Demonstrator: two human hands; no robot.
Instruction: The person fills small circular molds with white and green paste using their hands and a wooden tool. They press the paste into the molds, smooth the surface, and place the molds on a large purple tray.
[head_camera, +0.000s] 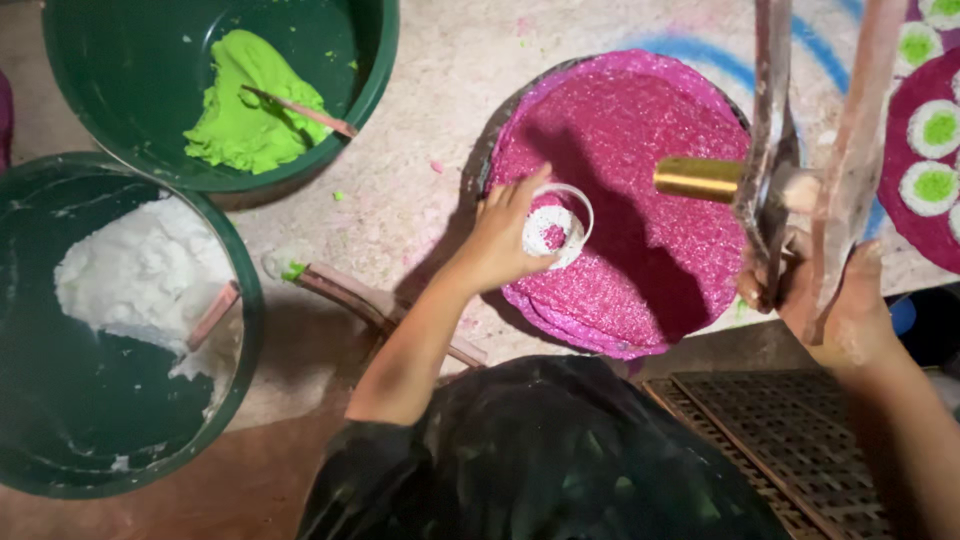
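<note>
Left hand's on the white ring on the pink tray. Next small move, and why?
Probably lift the left hand clear of the white ring. The ring already lies flat on the pink tray, and the right hand holds the press tool with its brass barrel just beside it.

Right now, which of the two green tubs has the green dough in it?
The upper tub, at the top of the view, holds the green dough with a stick in it. The lower-left tub holds white dough.
</note>
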